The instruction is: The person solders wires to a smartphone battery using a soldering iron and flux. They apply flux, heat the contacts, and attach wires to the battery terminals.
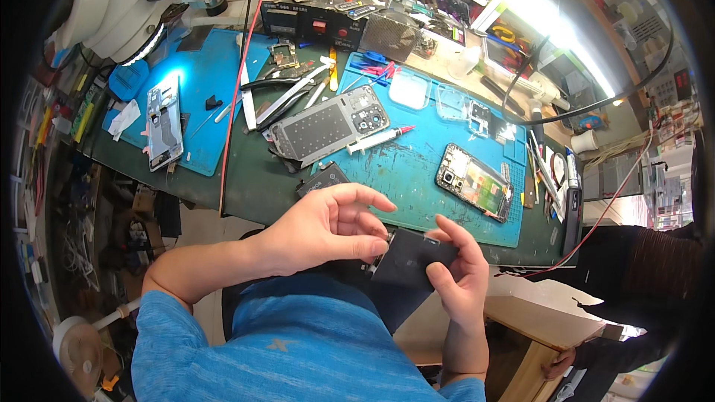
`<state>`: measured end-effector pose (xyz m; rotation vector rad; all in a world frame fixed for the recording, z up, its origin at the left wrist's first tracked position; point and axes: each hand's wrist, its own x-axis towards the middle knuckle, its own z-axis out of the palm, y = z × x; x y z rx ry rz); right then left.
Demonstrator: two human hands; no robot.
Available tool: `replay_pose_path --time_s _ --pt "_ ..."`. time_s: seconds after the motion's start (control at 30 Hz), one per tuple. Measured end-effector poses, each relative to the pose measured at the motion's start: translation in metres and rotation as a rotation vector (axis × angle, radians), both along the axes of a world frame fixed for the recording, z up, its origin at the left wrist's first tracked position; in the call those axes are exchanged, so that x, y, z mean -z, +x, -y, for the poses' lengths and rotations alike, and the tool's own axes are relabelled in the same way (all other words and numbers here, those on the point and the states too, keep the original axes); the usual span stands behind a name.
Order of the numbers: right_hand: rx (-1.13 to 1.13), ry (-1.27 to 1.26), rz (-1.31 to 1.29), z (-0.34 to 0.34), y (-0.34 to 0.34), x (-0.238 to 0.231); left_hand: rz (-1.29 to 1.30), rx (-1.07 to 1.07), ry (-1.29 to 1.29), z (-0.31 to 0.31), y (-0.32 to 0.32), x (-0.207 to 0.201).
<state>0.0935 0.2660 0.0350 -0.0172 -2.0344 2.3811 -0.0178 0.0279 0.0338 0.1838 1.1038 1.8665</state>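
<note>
Here, the dark flat panel (pixel 412 259) sits in front of the blue shirt (pixel 298 342), below the near edge of the tabletop (pixel 253 193). The right hand (pixel 458 275) grasps it, thumb on its face, fingers (pixel 460 237) curled over its far right edge. The left hand (pixel 328 223) pinches its left edge, upper fingers spread loose. An opened phone (pixel 477 181) lies on the blue mat (pixel 417 164) beyond.
</note>
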Motion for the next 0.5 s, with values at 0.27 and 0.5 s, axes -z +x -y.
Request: replay_pose_path --time_s 0.27,0.5 --pt "0.044 0.197 0.002 0.0018 0.0039 0.0033 0.022 0.064 -0.004 0.0001 0.0054 0.001" --pt "0.05 0.221 -0.01 0.0046 0.0044 -0.0018 0.019 0.05 -0.012 0.0006 0.0056 -0.0024"
